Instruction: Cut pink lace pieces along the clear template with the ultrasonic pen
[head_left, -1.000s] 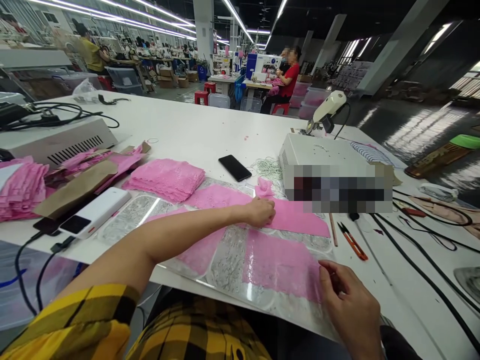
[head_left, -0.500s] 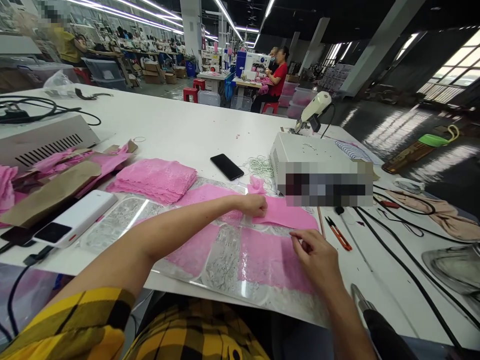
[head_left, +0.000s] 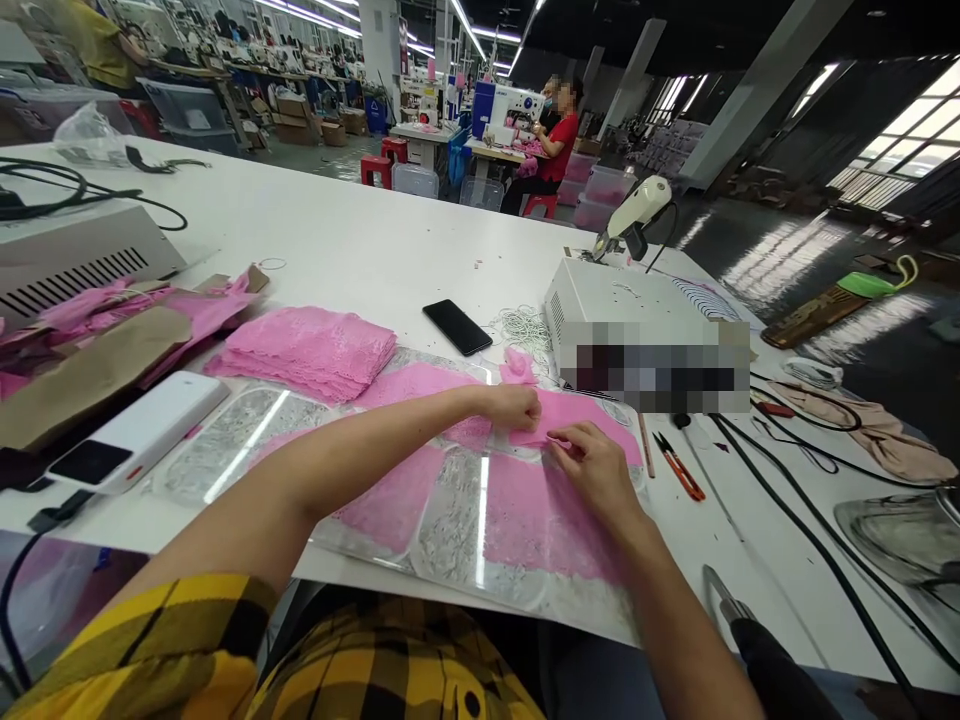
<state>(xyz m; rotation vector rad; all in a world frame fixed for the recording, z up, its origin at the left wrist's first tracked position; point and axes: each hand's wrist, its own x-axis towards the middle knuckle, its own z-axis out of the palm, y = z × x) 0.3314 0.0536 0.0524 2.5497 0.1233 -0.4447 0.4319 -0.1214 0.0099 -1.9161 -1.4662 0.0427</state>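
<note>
My left hand (head_left: pixel 514 407) is curled with its fingertips down on a smooth pink fabric piece (head_left: pixel 581 412). My right hand (head_left: pixel 596 468) pinches at the near edge of the same piece, a little to the right of the left one. Below them lies a clear plastic template board (head_left: pixel 450 510) with pink lace pieces (head_left: pixel 514 510) showing in its sections. A crumpled bit of pink cloth (head_left: pixel 517 366) sits just beyond my left hand. To the left rises a stack of pink lace (head_left: pixel 307 345). What my fingertips grip is partly hidden.
A black phone (head_left: pixel 457 327), tangled pale string (head_left: pixel 525 328) and a grey machine box (head_left: pixel 622 300) lie beyond. Orange thread snips (head_left: pixel 679 466) and black cables (head_left: pixel 795 500) are at right. A white handheld device (head_left: pixel 139 430) lies left. People sit at sewing machines behind.
My right hand has moved left and forward from the template's right part to the near edge of the pink fabric piece. My left hand stays on the fabric. The view has shifted slightly.
</note>
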